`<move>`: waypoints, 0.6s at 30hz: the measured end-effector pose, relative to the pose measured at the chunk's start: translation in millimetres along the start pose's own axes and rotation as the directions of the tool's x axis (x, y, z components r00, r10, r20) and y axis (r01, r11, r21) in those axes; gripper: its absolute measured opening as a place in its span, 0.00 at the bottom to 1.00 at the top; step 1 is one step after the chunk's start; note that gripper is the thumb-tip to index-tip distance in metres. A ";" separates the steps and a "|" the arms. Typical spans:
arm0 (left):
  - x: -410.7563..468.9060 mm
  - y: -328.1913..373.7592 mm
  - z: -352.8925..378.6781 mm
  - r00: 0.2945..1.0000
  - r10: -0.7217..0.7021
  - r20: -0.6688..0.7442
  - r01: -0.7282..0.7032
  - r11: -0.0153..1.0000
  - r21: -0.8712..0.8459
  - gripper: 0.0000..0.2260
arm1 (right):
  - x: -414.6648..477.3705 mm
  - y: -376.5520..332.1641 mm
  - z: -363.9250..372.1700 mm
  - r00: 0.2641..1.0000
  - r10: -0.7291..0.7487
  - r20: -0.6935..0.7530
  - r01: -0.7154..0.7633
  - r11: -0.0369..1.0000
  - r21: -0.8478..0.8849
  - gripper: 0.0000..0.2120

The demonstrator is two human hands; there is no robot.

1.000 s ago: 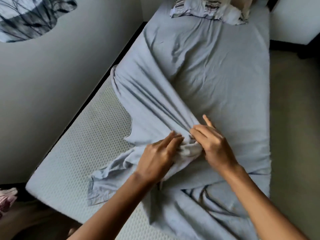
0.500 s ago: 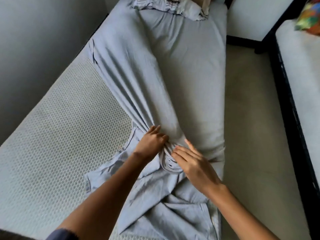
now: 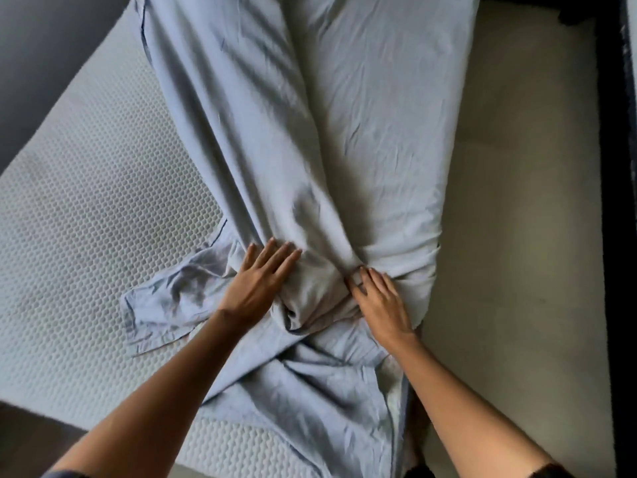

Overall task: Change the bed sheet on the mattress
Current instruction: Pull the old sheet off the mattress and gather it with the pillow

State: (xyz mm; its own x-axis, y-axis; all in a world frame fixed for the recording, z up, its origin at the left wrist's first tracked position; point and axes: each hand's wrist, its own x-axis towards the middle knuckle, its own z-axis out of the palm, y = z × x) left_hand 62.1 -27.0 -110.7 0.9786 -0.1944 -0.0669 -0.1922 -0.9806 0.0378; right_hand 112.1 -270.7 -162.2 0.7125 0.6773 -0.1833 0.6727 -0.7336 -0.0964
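Bare mattress left of sheet

a plain grey wall fills the upper left corner, smooth and unmarked, running down at a slant beside the bed. over on the right, a stretch of pale beige floor lies open, matte and a little mottled, brighter near the top and dimmer toward the bottom. along the far right edge runs a dark, near-black frame of some other piece of furniture, straight and tall in the view, with a thin light strip just beyond it. bottom left, a dark brownish patch of floor shows. the light is soft, dim and even, with gentle shadows.
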 end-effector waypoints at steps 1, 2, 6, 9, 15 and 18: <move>1.0 5.3 2.8 1.000 0.002 0.007 -0.002 1.000 0.011 0.27 | 3.0 4.8 0.6 0.996 -0.068 -0.054 0.068 0.998 -0.005 0.13; 1.6 14.4 6.6 1.000 0.004 0.023 -0.005 1.000 0.023 0.32 | 4.6 12.5 -0.5 0.986 -0.150 -0.078 0.149 0.989 -0.016 0.10; 14.1 52.5 9.4 0.988 0.008 0.154 -0.023 0.996 0.091 0.60 | 25.3 51.0 -26.8 0.864 -0.466 -0.189 0.444 0.884 -0.148 0.12; 41.0 77.1 0.0 0.980 -0.027 0.199 0.020 0.999 0.038 0.73 | 38.7 85.6 -67.6 0.717 -0.590 -0.370 0.542 0.807 -0.236 0.12; 143.5 136.7 -39.7 0.962 -0.191 -0.194 0.142 0.960 -0.243 0.56 | 64.9 193.7 -144.0 0.496 -0.643 -0.583 0.534 0.755 -0.379 0.11; 203.7 148.9 -46.8 0.957 -0.189 -0.219 0.140 0.965 -0.222 0.46 | 63.0 207.5 -149.4 0.475 -0.660 -0.582 0.559 0.737 -0.380 0.07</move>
State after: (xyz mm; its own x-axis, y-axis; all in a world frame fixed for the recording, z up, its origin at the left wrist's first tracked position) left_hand 236.2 -211.4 -72.1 0.9892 0.0046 0.1467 -0.0323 -0.9681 0.2483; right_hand 326.4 -372.1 -47.6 0.0104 0.8380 0.5455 0.9700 -0.1410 0.1981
